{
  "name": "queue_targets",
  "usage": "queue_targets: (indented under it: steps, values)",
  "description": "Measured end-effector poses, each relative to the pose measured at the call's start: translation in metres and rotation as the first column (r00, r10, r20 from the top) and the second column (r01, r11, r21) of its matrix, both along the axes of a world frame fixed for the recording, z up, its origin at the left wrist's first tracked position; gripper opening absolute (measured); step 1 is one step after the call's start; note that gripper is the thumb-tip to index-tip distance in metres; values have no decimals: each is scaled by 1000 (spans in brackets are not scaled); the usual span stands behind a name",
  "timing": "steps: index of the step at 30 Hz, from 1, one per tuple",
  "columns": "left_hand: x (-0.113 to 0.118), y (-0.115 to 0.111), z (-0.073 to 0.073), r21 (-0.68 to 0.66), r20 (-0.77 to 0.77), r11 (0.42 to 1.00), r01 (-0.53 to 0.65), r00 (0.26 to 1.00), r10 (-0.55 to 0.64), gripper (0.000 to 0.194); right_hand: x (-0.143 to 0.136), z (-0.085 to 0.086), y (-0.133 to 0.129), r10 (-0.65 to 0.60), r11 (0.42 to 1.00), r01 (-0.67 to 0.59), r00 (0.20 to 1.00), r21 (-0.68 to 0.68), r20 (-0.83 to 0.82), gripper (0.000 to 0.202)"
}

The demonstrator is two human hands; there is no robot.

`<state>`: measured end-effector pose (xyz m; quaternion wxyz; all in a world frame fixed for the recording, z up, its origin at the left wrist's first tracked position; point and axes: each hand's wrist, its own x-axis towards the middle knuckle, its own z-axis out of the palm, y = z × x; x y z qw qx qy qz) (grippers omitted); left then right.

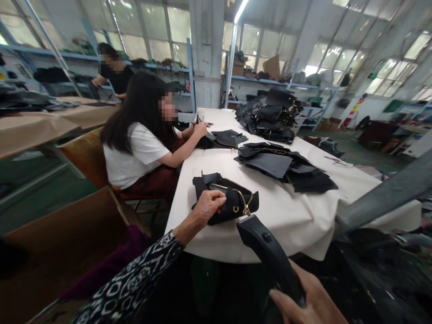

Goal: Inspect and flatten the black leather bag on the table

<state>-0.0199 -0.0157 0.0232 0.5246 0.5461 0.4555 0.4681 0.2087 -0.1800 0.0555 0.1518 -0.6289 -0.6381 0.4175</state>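
My left hand (208, 208) pinches the edge of a small black bag (232, 207) on the near edge of the table. The bag has a gold zipper and a gold D-ring, and its zip side faces up. In my right hand (312, 294) is a black clipper-shaped handheld tool (270, 247) with a short metal tip. Its handle is gripped low in the frame, and the tip is right by the gold zipper end at the bag's right side. Whether the tip touches the bag, I cannot tell.
A white-covered table (209, 243) carries a stack of flat black bag pieces (286, 166) and a taller black pile (270, 114) behind. A seated person in a white shirt (145, 144) works at the left. A cardboard box (74, 238) stands lower left; a grey metal post (388, 193) slants at the right.
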Motion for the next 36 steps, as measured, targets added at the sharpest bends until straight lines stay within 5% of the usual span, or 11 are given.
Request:
queue_targets:
  steps: [8, 15, 21, 25, 31, 36]
  values:
    - [16, -10, -2, 2, 21, 996, 88, 996, -88, 23, -17, 9, 36, -36, 996, 52, 979, 77, -202, 21]
    - [20, -7, -15, 24, 22, 999, 39, 999, -39, 22, 7, 25, 46, -90, 975, 119, 984, 185, -155, 24]
    - [26, -4, -24, 24, 25, 998, 54, 998, -55, 22, 9, 9, 26, -46, 999, 47, 992, 4, -120, 16]
    - [28, -7, -23, 40, 26, 990, 136, 990, -138, 21, -1, 2, 40, -16, 1000, 18, 975, 10, -220, 15]
    - [22, -15, -30, 54, -121, 989, 141, 984, -134, 20, 3, 23, 72, -60, 982, 100, 968, 158, -242, 20]
    - [26, -17, -42, 43, -131, 992, 120, 985, -113, 21, 17, 33, 62, -120, 967, 152, 980, 206, -161, 26]
